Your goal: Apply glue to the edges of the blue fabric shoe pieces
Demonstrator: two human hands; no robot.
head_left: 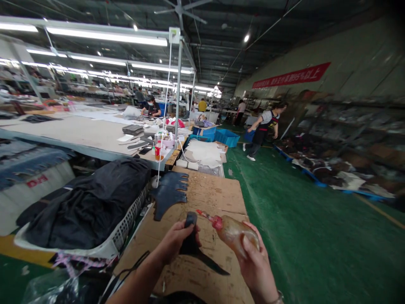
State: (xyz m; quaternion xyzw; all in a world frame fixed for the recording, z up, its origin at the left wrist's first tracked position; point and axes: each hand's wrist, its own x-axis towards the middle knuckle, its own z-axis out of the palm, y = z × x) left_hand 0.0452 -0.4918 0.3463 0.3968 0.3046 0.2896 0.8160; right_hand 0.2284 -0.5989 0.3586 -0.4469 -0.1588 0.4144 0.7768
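Note:
Between the thumb and fingers of my left hand (179,238) is a dark leather piece (191,242); one strip sticks up and a long pointed strip hangs to the right. My right hand (255,257) is wrapped round a cloudy, amber squeeze bottle (237,234). The bottle lies tilted, its red nozzle pointing left near the top of the leather piece, with a gap between them. Beyond my hands, a stack of dark blue leather pieces (169,192) with finger-like strips lies on the stained cardboard (218,190).
A white basket (118,242) heaped with black cloth (91,207) stands at left. Behind it runs a long worktable (72,131) with leather pieces and a red-labelled bottle (157,150). A person (262,128) walks on the green floor at right, near blue crates (226,137).

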